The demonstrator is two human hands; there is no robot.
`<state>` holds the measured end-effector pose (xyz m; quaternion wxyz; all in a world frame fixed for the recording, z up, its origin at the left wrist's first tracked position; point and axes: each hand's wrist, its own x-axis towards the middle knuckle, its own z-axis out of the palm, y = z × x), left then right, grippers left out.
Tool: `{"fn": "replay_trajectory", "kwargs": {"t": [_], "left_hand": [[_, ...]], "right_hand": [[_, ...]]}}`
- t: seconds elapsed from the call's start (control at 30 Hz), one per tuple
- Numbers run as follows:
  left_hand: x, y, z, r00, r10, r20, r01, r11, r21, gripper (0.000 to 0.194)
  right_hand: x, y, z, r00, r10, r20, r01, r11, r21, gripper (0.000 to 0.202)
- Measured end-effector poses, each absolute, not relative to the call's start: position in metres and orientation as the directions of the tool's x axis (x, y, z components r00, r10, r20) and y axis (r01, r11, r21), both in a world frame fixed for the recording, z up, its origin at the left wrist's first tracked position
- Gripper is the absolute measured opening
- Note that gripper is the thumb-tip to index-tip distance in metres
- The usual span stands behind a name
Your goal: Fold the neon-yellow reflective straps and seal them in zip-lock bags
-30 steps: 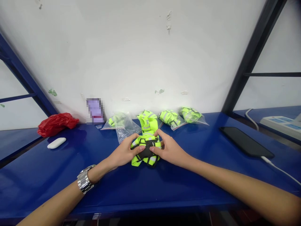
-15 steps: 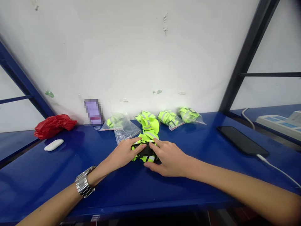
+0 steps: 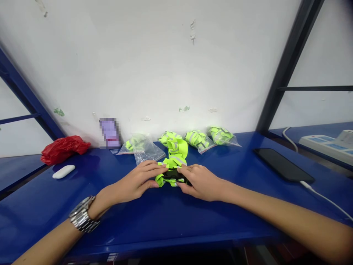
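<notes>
A neon-yellow reflective vest (image 3: 178, 149) with grey stripes lies in a loose, partly folded bundle at the middle of the shelf. Its near end has black straps and a dark buckle-like piece (image 3: 172, 174). My left hand (image 3: 143, 179) grips this end from the left, fingers on top and thumb along the near edge. From the right, my right hand (image 3: 202, 182) pinches the same end, its thumb low at the front. Both hands partly cover the folds. An opened clear plastic bag (image 3: 147, 151) rests just behind my left hand.
Neon vests in clear bags (image 3: 197, 140) sit along the wall. Farther left are a screen device (image 3: 110, 132), a red plastic bag (image 3: 64, 149) and a white case (image 3: 63, 172). A black phone (image 3: 284, 164) with a white cable and a power strip (image 3: 325, 145) are on the right.
My left hand has shifted left and changed its grip, its thumb now at the near edge. The near end of the vest looks flatter. My right hand keeps hold with little movement.
</notes>
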<state>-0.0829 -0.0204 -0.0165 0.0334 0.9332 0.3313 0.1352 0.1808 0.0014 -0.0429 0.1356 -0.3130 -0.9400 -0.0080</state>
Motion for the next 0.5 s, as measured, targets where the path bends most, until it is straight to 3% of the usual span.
{"fn": "replay_trajectory", "kwargs": {"t": [0.1,0.23,0.5], "left_hand": [[-0.085,-0.018,-0.014,0.759,0.611,0.227,0.613,-0.787,0.068,0.045],[-0.068,-0.011,-0.026,0.774,0.536,0.337,0.600,-0.791,-0.120,0.026],[-0.054,-0.010,-0.043,0.728,0.614,0.304,0.653,-0.757,-0.035,0.021]], "right_hand": [[0.183,0.002,-0.044,-0.769,0.584,0.262,0.579,0.809,-0.102,0.038],[0.185,0.004,-0.049,-0.780,0.554,0.291,0.544,0.830,-0.122,0.041],[0.187,0.003,-0.059,-0.777,0.499,0.384,0.507,0.858,-0.089,0.053]]}}
